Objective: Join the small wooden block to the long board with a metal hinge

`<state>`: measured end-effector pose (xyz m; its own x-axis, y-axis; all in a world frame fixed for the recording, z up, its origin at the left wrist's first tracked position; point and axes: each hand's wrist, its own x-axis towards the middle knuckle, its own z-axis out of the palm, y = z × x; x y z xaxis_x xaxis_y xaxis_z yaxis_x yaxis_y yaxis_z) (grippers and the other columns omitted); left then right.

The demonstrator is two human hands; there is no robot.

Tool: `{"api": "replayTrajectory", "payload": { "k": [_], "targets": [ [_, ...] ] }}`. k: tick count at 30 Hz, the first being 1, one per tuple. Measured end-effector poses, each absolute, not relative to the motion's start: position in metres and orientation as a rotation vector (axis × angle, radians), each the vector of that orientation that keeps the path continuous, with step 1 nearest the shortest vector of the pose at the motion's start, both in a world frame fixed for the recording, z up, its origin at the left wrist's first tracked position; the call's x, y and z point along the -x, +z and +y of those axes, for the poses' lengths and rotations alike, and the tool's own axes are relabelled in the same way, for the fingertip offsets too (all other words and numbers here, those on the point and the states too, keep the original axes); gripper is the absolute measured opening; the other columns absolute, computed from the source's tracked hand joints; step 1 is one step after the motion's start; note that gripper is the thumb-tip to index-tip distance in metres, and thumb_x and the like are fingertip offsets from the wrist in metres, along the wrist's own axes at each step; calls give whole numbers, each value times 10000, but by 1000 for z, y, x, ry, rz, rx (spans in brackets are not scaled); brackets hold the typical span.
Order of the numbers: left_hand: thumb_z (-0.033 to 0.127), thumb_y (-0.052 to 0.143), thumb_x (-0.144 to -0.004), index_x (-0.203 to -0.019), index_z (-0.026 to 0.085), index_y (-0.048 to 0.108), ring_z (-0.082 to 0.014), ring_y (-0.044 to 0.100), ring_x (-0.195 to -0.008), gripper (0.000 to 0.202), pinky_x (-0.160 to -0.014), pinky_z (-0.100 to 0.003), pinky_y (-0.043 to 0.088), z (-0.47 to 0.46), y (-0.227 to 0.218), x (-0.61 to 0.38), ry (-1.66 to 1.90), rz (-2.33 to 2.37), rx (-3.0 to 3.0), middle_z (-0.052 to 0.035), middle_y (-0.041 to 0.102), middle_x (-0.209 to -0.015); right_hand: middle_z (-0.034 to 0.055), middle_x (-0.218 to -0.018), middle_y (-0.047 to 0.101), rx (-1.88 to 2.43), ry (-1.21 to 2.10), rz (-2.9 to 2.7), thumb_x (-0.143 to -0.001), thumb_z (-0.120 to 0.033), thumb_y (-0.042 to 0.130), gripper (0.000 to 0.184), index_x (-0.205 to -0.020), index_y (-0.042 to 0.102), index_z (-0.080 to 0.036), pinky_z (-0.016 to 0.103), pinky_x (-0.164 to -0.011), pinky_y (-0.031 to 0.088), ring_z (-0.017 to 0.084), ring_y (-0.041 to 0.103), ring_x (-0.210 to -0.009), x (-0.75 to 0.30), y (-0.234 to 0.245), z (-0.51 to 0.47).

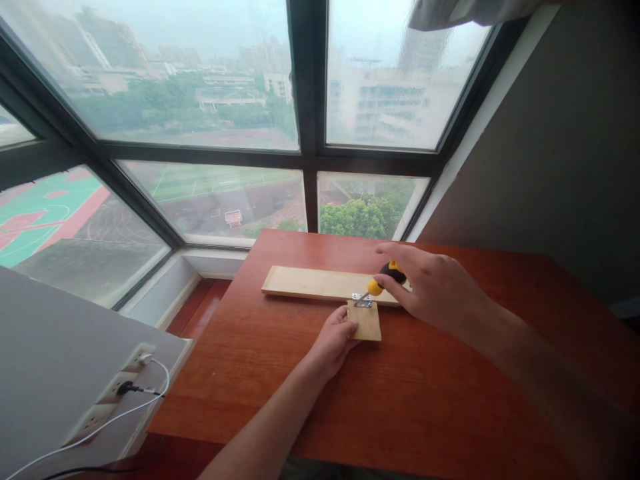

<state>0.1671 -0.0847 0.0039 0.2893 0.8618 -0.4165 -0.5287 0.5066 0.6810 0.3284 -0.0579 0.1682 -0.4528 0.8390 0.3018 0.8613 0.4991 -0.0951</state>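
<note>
A long pale wooden board lies across the far part of a reddish wooden table. A small square wood piece sits against its near edge, with a small metal hinge bridging the two. My right hand is wrapped round a yellow and black screwdriver, whose tip points down at the hinge. My left hand rests on the table, its fingers pressed against the left edge of the small wood piece.
The table stands against a large window with dark frames. A grey wall rises on the right. At lower left a white power strip with a black plug and a white cable lies on a grey surface.
</note>
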Motion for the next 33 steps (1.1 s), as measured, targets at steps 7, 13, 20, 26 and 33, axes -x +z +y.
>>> {"api": "replayTrajectory", "payload": {
  "k": [7, 13, 20, 26, 33],
  "targets": [
    [47, 601, -697, -1029, 136, 627, -180, 663, -819, 345, -696, -268, 541, -85, 3, -167, 975, 871, -454, -123, 692, -1063, 19, -788, 707, 1724, -129, -2292, -890, -465, 502, 266, -933, 624, -232, 291, -531, 356, 218, 648, -669, -344, 162, -57],
    [66, 623, -710, -1039, 133, 638, -204, 668, -844, 336, -732, -305, 551, -84, 0, -167, 975, 850, -457, -131, 693, -1065, 36, -1081, 682, 1473, 316, -2264, -837, -252, 533, 264, -1098, 569, -230, 270, -679, 472, 176, 656, -850, -357, 161, -60],
    [64, 614, -724, -1028, 124, 641, -185, 662, -812, 311, -719, -288, 549, -84, -1, -167, 978, 847, -450, -128, 698, -1043, 20, -822, 713, 1669, 7, -2190, -888, -479, 525, 311, -1070, 616, -244, 288, -586, 399, 207, 654, -690, -353, 157, -60],
    [54, 601, -732, -1042, 119, 634, -182, 662, -813, 318, -726, -288, 549, -85, 1, -167, 982, 840, -438, -132, 695, -1046, -5, -587, 614, 1819, -96, -2133, -878, -573, 476, 350, -829, 609, -253, 277, -508, 300, 200, 574, -546, -351, 152, -62],
    [41, 555, -759, -1047, 119, 626, -179, 658, -823, 306, -743, -303, 555, -86, 4, -167, 973, 874, -416, -137, 684, -1066, 7, -999, 690, 1477, 383, -2180, -862, -333, 532, 191, -1034, 563, -258, 257, -640, 461, 166, 651, -790, -356, 154, -66]
  ]
}}
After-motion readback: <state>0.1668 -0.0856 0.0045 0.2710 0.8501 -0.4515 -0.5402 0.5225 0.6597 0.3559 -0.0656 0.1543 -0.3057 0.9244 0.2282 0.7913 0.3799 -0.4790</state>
